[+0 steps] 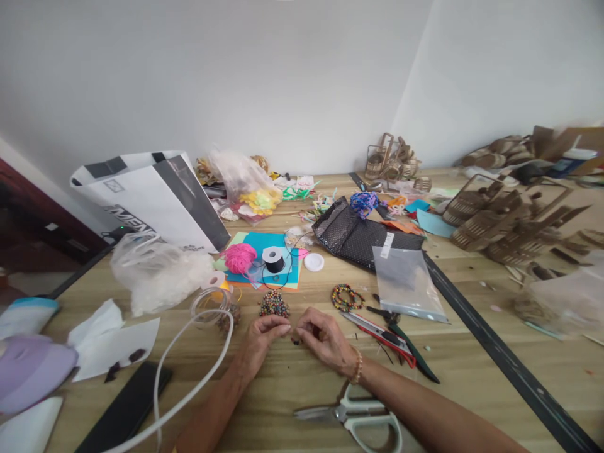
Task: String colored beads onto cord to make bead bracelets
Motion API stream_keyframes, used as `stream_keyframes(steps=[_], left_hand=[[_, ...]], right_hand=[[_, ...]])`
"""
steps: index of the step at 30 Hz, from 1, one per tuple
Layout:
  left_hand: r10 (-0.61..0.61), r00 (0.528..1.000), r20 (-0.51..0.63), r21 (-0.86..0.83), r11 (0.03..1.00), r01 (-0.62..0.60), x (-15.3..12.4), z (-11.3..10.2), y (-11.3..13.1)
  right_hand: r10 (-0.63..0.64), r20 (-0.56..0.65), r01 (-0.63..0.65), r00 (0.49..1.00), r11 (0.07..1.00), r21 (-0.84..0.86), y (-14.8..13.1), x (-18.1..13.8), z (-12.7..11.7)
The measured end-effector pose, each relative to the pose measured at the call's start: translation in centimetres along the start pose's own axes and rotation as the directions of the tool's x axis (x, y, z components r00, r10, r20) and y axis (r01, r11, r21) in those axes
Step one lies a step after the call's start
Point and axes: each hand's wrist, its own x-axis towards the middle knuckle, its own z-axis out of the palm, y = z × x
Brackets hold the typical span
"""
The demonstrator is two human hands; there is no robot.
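My left hand (259, 345) has its thumb and fingertips pinched together just in front of a pile of small multicoloured beads (274, 304). Close beside it my right hand (325, 341), with a beaded bracelet on the wrist, is curled with its fingertips pressed together. What either hand holds is too small to make out; a tiny dark bit shows under the right fingertips. Beyond the beads stands a spool of black cord (274, 260), its loose cord curving over the papers. A coil of strung coloured beads (348, 297) lies past my right hand.
Scissors (346, 412) lie near my right forearm. A red utility knife (380, 335) and green-handled pliers (410, 346) rest to the right. Pink yarn (240, 258) sits on coloured paper (262, 242). A white tube (221, 365) arches at left, by a black phone-like slab (125, 406).
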Motion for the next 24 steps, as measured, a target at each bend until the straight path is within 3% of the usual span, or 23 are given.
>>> stream_keyframes(steps=[24], left_hand=[[0.021,0.994,0.105,0.051,0.998,-0.026,-0.1,-0.2,-0.3]], right_hand=[[0.032,0.030,-0.033,0.999,0.999,0.021,0.6,-0.1,0.3]])
